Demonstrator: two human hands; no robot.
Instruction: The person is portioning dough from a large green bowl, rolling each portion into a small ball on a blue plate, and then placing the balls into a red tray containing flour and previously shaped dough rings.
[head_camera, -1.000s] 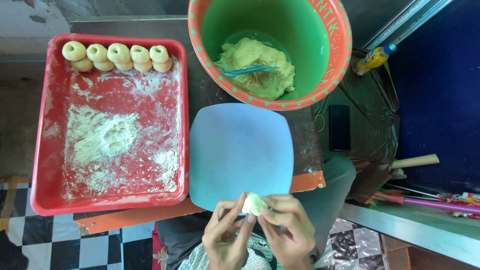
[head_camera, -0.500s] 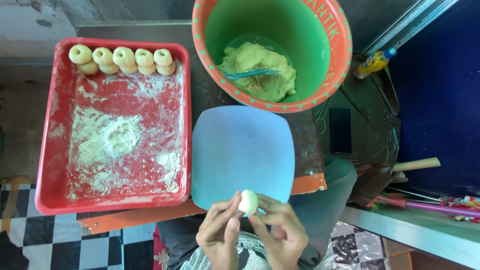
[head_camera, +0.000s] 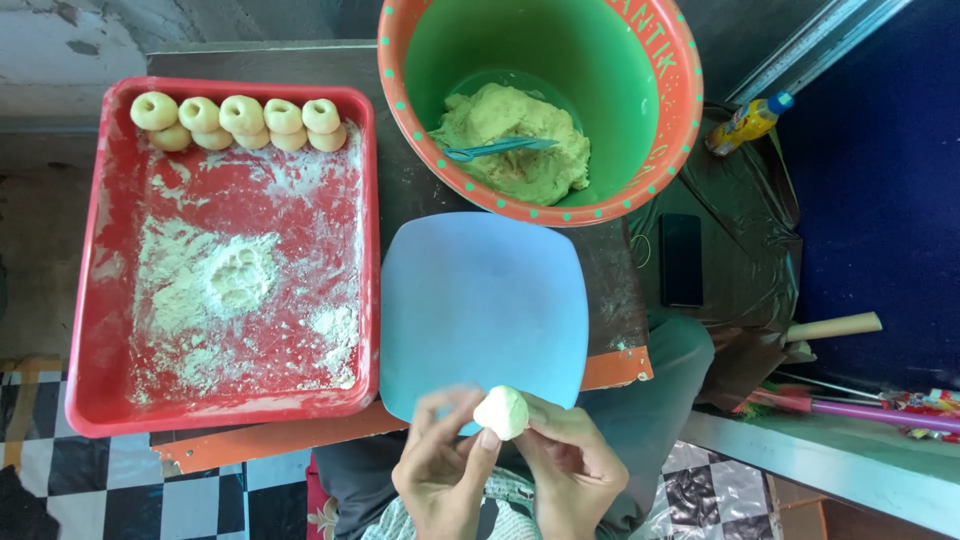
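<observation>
Head view shows the left hand (head_camera: 440, 470) and right hand (head_camera: 570, 470) pinching a dough ball (head_camera: 501, 412) together, blue plate (head_camera: 480, 300) just beyond

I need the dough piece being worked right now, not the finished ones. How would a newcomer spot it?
Start at the pale blue square plate in the middle of the table. Just below its near edge, the left hand and right hand meet around a small white dough ball. Unlike the ring-shaped pieces lined up in the red tray, it is smooth and hole-free.

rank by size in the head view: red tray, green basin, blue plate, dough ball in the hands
1. red tray and green basin: look alike, unsure
2. blue plate
3. dough ball, though nearest the camera
</observation>
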